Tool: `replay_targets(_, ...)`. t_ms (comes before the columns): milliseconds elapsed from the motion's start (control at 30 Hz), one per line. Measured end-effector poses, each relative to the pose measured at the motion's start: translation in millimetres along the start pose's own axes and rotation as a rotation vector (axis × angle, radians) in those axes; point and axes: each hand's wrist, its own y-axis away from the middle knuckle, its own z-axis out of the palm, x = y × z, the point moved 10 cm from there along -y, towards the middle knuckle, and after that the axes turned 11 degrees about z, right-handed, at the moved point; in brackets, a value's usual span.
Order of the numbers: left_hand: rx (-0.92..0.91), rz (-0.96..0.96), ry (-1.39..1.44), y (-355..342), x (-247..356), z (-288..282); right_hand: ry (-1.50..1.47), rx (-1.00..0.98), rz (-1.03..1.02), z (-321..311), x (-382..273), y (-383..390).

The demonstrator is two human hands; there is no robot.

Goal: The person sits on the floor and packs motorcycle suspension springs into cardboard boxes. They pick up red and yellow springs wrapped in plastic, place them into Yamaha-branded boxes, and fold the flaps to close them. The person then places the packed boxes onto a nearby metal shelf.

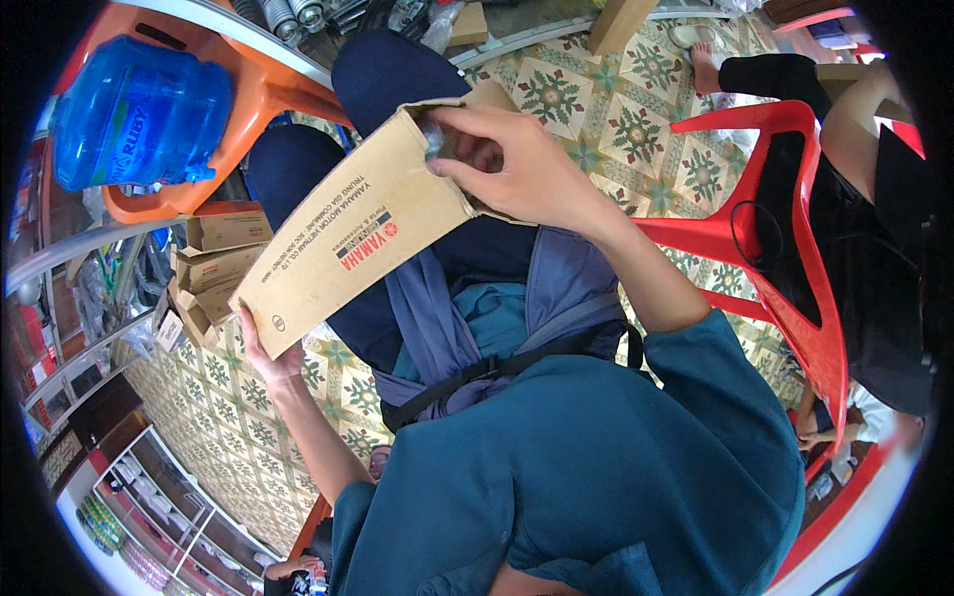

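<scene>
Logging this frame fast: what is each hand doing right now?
Left hand: closed on the lower end of the long cardboard box, holding it up.
Right hand: fingers reaching into the box's open top end, touching its flap.

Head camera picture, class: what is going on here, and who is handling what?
A seated person holds a long flat cardboard box over their lap. The left hand supports its lower end from underneath, while the right hand reaches into the open top end, fingers around something inside that cannot be made out. More small cardboard boxes are stacked on the patterned floor to the left. Another person sits on a red plastic chair to the right.
</scene>
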Motion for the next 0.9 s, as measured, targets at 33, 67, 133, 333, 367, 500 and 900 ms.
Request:
replay_targets(33, 0.068, 0.009, 0.005, 1, 2, 1, 0.051, -0.021, 0.028, 3, 1, -3)
replay_targets(67, -0.008, 0.001, 0.01, 0, 2, 7, 0.101, -0.042, 0.056, 7, 2, -6)
replay_targets(133, -0.159, -0.014, 0.023, -1, 2, 20, 0.203, 0.015, 0.064, 8, 3, -8)
replay_targets(333, -0.127, 0.054, 0.019, 5, 9, 36, 0.104, -0.111, 0.241, 13, 8, -10)
replay_targets(367, -0.115, 0.059, 0.024, 6, 11, 34, 0.074, -0.129, 0.244, 15, 8, -9)
replay_targets(500, -0.13, 0.066, 0.043, 11, 10, 40, -0.106, -0.158, 0.235, 20, 14, -6)
replay_targets(900, -0.137, 0.087, 0.023, 18, 16, 46, -0.491, -0.276, 0.512, 45, 41, -14)
